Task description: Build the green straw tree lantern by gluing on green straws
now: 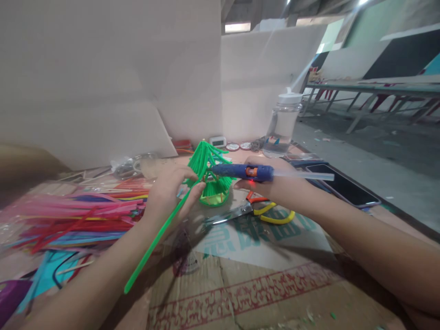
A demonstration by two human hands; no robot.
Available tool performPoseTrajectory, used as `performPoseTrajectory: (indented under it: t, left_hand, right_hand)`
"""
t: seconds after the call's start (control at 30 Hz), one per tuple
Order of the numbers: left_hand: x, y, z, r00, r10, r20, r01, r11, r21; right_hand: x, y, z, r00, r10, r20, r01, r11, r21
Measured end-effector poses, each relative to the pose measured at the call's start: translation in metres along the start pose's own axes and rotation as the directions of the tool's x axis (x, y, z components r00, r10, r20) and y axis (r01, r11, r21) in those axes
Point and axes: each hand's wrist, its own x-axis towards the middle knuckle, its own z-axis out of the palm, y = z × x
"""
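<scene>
In my right hand (256, 170) is a blue hot glue gun (227, 172), a clear glue stick (309, 175) jutting from its back and a small red light lit underneath. Its nozzle reaches a cone-shaped green model (204, 158) built of fuzzy pipe cleaners on a round green base (215, 200). My left hand (175, 192) pinches a long green pipe cleaner (154, 245) at the model's left side; its free end slants down toward me. Just below the glue gun lie scissors (240, 212) with yellow and orange handles.
Colourful pipe cleaners (82, 215) are heaped at the left. A water bottle (282, 123) stands at the back right, with a phone (347, 183) nearer the table edge. White boards (185, 68) rise behind; cardboard (192, 302) covers the front.
</scene>
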Motion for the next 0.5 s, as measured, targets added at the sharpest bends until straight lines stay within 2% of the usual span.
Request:
performPoseTrajectory:
  t: [0.17, 0.27, 0.37, 0.5]
  left_hand:
    - [0.0, 0.0, 0.001, 1.0, 0.004, -0.006, -0.005, 1.0, -0.017]
    - [0.0, 0.001, 0.0, 1.0, 0.014, -0.003, -0.014, 1.0, -0.011]
    - [0.0, 0.002, 0.0, 1.0, 0.016, -0.006, -0.016, 1.0, -0.012]
    - [0.001, 0.001, 0.001, 1.0, 0.007, -0.007, -0.007, 1.0, -0.007]
  right_hand:
    - [-0.003, -0.001, -0.001, 0.998, -0.055, -0.005, 0.055, 0.998, -0.003]
    - [-0.003, -0.004, -0.003, 0.998, -0.061, -0.031, 0.064, 0.995, 0.073]
    - [-0.002, -0.007, -0.01, 0.999, 0.035, -0.027, -0.027, 0.967, 0.252]
    - [0.003, -0.002, -0.017, 0.981, 0.171, 0.093, -0.193, 0.909, 0.37]
